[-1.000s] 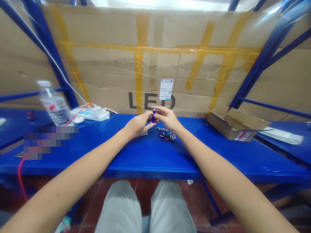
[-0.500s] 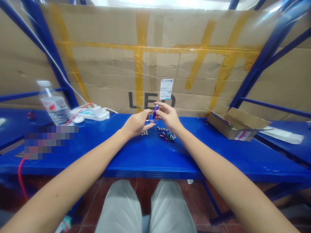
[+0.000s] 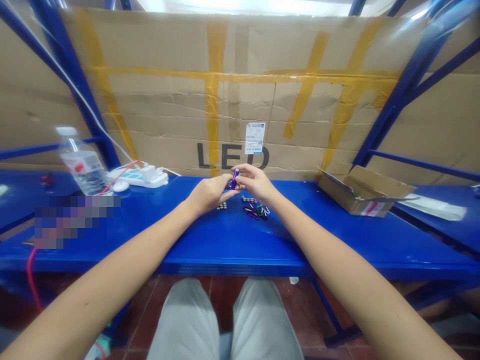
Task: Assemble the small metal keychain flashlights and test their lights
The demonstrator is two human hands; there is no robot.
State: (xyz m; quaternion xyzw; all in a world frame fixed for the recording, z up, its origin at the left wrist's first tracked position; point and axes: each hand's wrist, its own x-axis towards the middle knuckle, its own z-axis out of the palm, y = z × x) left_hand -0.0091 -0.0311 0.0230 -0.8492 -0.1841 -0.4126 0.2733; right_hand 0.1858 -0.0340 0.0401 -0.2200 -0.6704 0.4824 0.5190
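Note:
A small purple tube (image 3: 235, 179), shaped like a mini flashlight body, stands nearly upright between my two hands. The fingertips of my right hand (image 3: 257, 183) are pinched on it. My left hand (image 3: 208, 194) is curled around its lower end, with the thumb below. A small blue and silver piece (image 3: 230, 184) shows partly inside the left fingers; the rest of it is hidden. Under the hands, several small silver round pieces (image 3: 222, 205) lie on the blue table (image 3: 240, 240). To their right is a pile of coloured carabiners (image 3: 256, 211), with a row of silver pieces (image 3: 248, 199) behind it.
An open cardboard box (image 3: 369, 192) stands at the right. At the left are a water bottle (image 3: 83, 162), a white power strip (image 3: 138, 176) and a red cable (image 3: 33, 275). A large taped carton (image 3: 168, 110) walls off the back, between blue frame posts (image 3: 399, 100).
My hands have come closer together, and the purple tube has lowered toward my left fingers and turned more upright. The blue and silver piece is now more covered by the fingers.

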